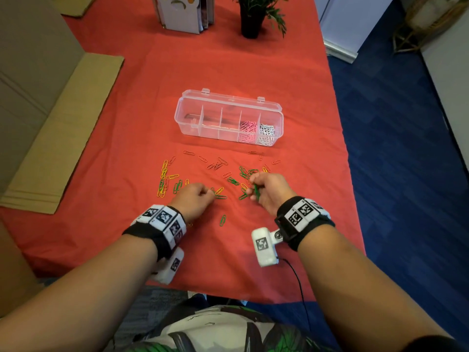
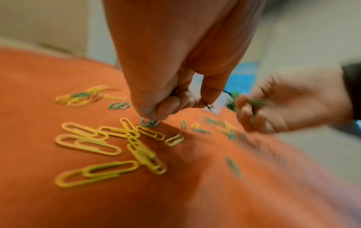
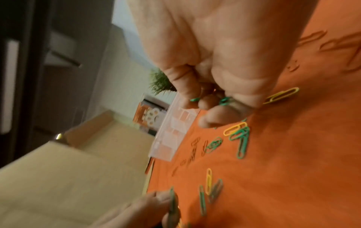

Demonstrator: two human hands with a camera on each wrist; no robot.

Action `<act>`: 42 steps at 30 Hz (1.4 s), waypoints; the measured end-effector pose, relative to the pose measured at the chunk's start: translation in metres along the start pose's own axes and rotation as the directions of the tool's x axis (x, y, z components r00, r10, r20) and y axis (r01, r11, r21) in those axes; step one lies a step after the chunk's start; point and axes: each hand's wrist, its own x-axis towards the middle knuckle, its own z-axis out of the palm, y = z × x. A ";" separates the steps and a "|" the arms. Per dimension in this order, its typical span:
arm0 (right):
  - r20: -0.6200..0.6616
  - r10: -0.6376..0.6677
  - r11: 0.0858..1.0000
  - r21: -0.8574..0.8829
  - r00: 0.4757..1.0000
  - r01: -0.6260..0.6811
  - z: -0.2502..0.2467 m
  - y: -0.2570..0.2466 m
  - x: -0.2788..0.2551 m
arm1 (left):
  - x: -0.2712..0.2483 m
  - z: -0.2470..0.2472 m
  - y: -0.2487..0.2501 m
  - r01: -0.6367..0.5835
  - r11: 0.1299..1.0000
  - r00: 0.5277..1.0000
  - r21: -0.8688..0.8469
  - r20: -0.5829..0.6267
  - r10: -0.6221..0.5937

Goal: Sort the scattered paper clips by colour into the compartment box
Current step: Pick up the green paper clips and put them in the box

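A clear compartment box stands open on the red cloth, with pink clips and white clips in its two right compartments. Green, yellow and red clips lie scattered in front of it. My left hand is curled low over the cloth and pinches green clips between its fingertips. My right hand grips a small bunch of green clips, whose ends poke out between the curled fingers.
A potted plant and a white stand sit at the far end of the table. Flattened cardboard lies along the left edge. The table drops to blue carpet on the right.
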 end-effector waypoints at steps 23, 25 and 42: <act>0.204 -0.465 0.137 -0.945 0.862 0.297 0.030 0.017 0.023 | 0.014 0.008 -0.005 -0.030 0.967 0.970 0.254 -0.225 0.089; 0.082 -0.392 0.455 -0.848 0.916 0.271 0.019 0.010 0.021 | 0.015 0.010 -0.003 -0.048 0.946 0.968 0.320 -0.218 0.123; 0.133 -0.361 0.408 -0.867 0.923 0.284 -0.007 0.027 0.013 | 0.007 -0.003 0.014 0.310 0.556 0.949 -0.771 0.213 -0.233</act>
